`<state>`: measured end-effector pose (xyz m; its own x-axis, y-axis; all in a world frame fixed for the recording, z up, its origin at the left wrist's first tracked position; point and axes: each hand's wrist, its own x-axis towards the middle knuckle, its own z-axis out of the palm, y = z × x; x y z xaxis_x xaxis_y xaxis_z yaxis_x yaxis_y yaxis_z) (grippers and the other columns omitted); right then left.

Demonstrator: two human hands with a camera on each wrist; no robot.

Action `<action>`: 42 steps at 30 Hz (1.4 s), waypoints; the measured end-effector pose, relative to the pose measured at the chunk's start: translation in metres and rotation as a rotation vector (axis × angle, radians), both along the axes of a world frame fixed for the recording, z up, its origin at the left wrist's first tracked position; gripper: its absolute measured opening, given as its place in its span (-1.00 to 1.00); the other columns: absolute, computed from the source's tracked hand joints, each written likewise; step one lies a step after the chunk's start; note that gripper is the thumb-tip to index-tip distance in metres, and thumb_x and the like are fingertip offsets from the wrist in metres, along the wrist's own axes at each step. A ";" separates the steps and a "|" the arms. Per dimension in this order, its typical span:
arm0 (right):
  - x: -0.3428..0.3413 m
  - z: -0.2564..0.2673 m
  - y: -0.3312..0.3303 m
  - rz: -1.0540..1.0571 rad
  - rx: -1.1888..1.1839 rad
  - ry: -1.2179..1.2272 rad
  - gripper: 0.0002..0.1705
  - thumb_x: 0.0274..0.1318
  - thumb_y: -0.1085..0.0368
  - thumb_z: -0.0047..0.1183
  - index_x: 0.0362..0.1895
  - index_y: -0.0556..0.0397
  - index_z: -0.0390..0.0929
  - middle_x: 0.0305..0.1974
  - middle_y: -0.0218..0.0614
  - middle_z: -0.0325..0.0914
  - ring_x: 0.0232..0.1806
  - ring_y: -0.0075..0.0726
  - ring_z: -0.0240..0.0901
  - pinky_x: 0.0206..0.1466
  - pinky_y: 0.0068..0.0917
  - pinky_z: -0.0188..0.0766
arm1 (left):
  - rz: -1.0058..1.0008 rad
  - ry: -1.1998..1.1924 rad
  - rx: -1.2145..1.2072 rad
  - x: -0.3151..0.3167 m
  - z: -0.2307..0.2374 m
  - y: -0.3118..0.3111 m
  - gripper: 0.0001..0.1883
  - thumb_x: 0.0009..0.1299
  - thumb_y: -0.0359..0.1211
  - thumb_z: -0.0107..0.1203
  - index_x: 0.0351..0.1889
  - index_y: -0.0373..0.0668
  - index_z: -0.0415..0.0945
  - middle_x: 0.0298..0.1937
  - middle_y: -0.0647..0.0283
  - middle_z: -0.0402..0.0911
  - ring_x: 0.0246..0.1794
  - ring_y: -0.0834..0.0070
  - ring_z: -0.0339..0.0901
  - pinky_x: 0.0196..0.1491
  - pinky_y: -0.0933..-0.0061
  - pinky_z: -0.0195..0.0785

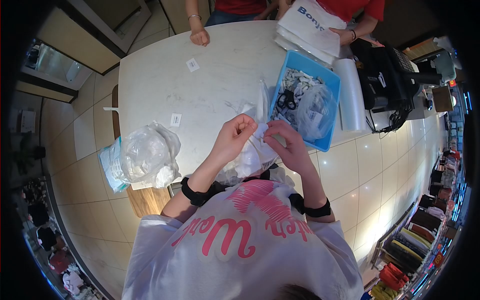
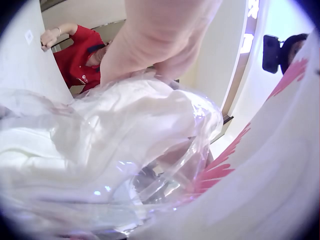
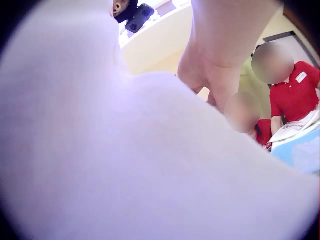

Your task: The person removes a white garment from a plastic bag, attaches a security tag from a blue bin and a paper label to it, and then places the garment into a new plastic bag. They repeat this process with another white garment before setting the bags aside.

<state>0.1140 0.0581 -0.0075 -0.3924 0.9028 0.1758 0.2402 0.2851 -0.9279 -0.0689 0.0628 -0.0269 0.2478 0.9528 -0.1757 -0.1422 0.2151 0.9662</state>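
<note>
A white cloth garment (image 1: 250, 157) lies bunched in front of my shirt at the table's near edge, with clear plastic (image 2: 165, 195) around and under it. My left hand (image 1: 234, 137) pinches its upper part between thumb and curled fingers. Close beside it, my right hand (image 1: 289, 142) pinches the same gathered bit of cloth, its fingers bent over the top. In the left wrist view the garment shows through shiny film below my left hand (image 2: 155, 40). White fabric fills most of the right wrist view and hides the fingertips of my right hand (image 3: 215, 65).
Right of my hands, a blue bin (image 1: 327, 132) holds small white pieces, black scissors (image 1: 287, 99) and plastic bags. A roll of clear film (image 1: 351, 95) lies beyond it. On the left sits a plastic-bagged white bundle (image 1: 150, 155). Two people in red stand across the table (image 1: 150, 85).
</note>
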 end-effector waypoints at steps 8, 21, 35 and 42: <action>-0.002 -0.003 0.000 -0.035 0.027 0.021 -0.90 0.04 0.45 0.11 -0.30 0.15 0.51 -0.26 -0.24 0.45 -0.20 -0.25 0.41 -0.10 -0.46 0.32 | 0.072 0.224 0.129 0.002 -0.008 -0.004 -0.82 0.40 -0.33 0.02 -0.35 -0.25 0.40 -0.64 0.45 0.32 -0.62 0.75 0.16 -0.55 0.63 0.02; -0.008 -0.001 -0.006 -0.097 0.117 -0.178 -0.89 0.02 0.43 0.12 -0.32 0.12 0.49 -0.31 -0.19 0.41 -0.24 -0.14 0.44 -0.18 -0.39 0.39 | 0.123 0.467 0.319 0.006 0.009 -0.008 -0.83 0.37 -0.34 0.05 -0.35 -0.27 0.40 -0.67 0.23 0.40 -0.70 0.49 0.35 -0.57 0.50 0.17; -0.016 -0.029 0.003 -0.320 0.255 -0.020 -0.77 -0.10 0.39 0.25 -0.34 0.13 0.47 -0.37 -0.18 0.41 -0.25 -0.07 0.46 -0.16 -0.37 0.41 | 0.163 0.254 0.377 0.003 0.001 -0.014 -0.91 0.36 -0.44 0.04 -0.31 -0.26 0.37 -0.57 0.24 0.43 -0.61 0.60 0.30 -0.50 0.56 0.19; -0.015 -0.011 0.009 -0.065 0.135 -0.120 -0.74 -0.15 0.39 0.28 -0.39 0.16 0.44 -0.46 -0.21 0.41 -0.40 -0.15 0.41 -0.22 -0.34 0.36 | 0.169 0.258 0.354 -0.006 0.007 -0.018 -0.90 0.35 -0.44 0.03 -0.31 -0.26 0.36 -0.51 0.29 0.42 -0.54 0.58 0.30 -0.46 0.57 0.15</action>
<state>0.0986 0.0668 -0.0188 -0.3593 0.8985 0.2521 0.3690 0.3849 -0.8460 -0.0747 0.0449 -0.0199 0.0748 0.9884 0.1324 0.1072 -0.1400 0.9843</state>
